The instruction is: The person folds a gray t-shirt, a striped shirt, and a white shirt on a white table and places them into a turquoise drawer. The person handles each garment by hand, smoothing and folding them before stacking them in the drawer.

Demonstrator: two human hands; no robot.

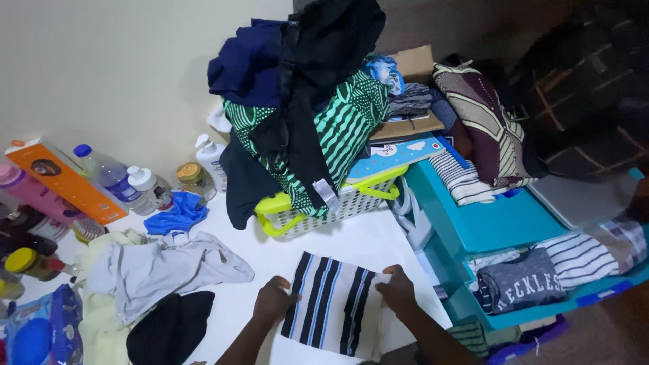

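Observation:
A folded white cloth with black and blue stripes [330, 301] lies flat on the white surface [365, 240] in front of me. My left hand [274, 299] presses on its left edge. My right hand [397, 288] grips its right edge, fingers curled over the fabric. Behind it stands a white laundry basket with lime-green handles [318, 209], heaped with a green patterned garment [348, 125], black clothing [324, 47] and a navy piece [247, 64].
A teal plastic drawer unit [493, 223] at the right holds folded striped and grey clothes [524, 280]. At the left lie a grey garment [159, 267], a black cloth [169, 328], a blue rag [177, 213], bottles [108, 172], jars and an orange box [64, 179] along the wall.

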